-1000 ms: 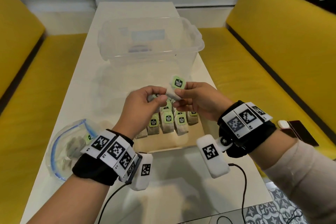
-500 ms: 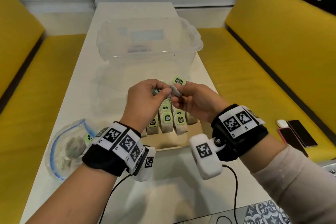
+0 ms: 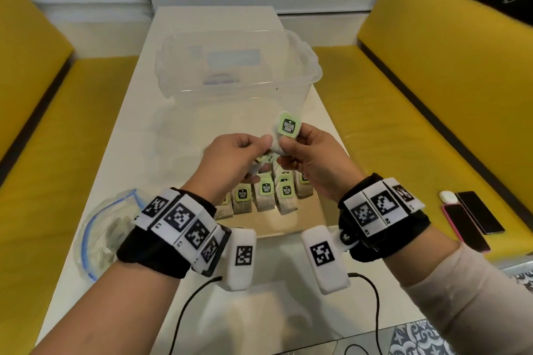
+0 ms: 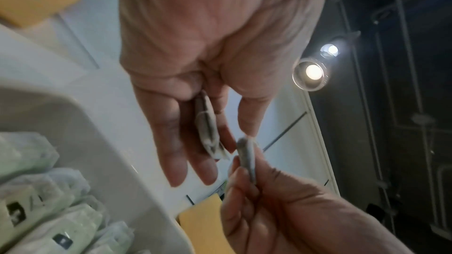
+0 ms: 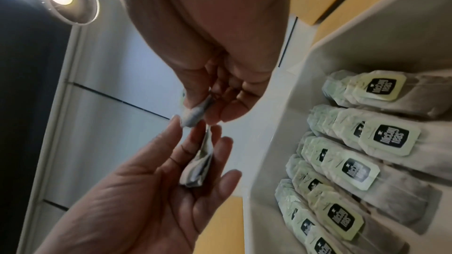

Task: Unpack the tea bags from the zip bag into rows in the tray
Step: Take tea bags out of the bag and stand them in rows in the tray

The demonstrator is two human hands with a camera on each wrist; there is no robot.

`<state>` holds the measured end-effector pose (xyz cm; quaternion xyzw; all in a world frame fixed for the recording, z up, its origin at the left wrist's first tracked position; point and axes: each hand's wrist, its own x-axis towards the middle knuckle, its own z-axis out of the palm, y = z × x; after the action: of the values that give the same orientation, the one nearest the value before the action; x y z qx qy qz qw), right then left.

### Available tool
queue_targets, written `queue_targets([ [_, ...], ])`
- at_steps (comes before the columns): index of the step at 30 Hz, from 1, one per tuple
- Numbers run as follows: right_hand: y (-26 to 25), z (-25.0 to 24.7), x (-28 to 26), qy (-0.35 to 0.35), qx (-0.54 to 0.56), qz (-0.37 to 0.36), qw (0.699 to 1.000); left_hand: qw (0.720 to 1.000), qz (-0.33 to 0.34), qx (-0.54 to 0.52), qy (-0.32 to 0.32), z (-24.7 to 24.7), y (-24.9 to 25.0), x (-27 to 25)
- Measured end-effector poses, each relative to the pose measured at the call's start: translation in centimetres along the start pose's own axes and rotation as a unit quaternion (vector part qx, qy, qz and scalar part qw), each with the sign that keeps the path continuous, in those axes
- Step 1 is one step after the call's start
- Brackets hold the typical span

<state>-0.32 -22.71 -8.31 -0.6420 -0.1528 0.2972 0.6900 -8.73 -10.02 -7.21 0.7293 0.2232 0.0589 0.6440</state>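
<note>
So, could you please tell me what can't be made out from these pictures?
- Far tea bag rows in the tray: head view, covered by the left hand and right hand.
- Zip bag contents: head view, blurred plastic, partly behind the left wristband.
- Left hand's tea bag: edge-on in both wrist views, tag unseen.
- Clear tub label: too blurred to read.

Green-and-black tags, blue-edged zip bag, yellow benches
</note>
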Motion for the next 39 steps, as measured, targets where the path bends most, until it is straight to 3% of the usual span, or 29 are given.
queue_targets([
  [8,0.3,-0.7,-0.7,-0.003,-0.024,-0.026,0.999,0.997,-0.033,-0.068,-0.027,0.3,1.0,-0.3],
  [16,0.3,-1.5,-0.9,0.015,0.109,-0.024,0.994,0.987,-0.083,-0.121,-0.060,1.2,1.3,-0.6],
  [25,0.8,-1.4,-1.2,0.028,0.164,-0.014,0.986,0.985,-0.097,-0.096,-0.109,2.0,1.6,-1.3],
  [31,0.8,-1.3,-1.4,0.015,0.149,-0.014,0.989,0.995,-0.069,-0.051,-0.058,1.9,1.3,-1.1],
  [39,0.9,-1.4,-1.5,0.017,0.063,-0.026,0.998,0.999,-0.022,-0.016,-0.043,1.7,1.3,-1.4],
])
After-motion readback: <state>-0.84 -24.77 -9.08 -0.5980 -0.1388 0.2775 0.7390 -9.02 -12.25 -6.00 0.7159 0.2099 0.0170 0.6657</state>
